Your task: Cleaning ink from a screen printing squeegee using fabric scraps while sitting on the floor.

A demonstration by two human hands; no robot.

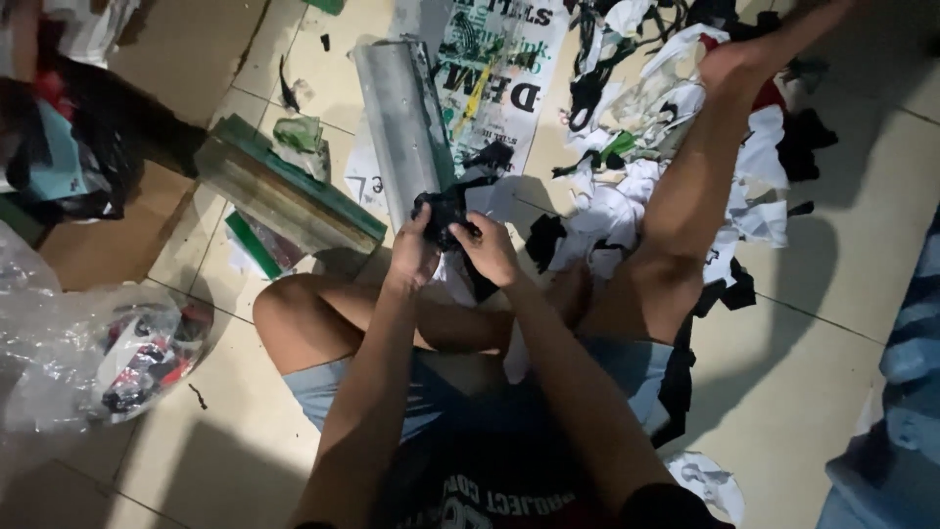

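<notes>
Head cam: L hand [411, 257] & R hand [488, 250] both clamped on black cloth [446, 211].

My hands cover much of the black cloth [446, 211], so its shape is unclear. The clear plastic bag [69, 362] runs off the left edge, its contents too blurred to name. The striped fabric [906, 392] is cut by the right edge.
</notes>
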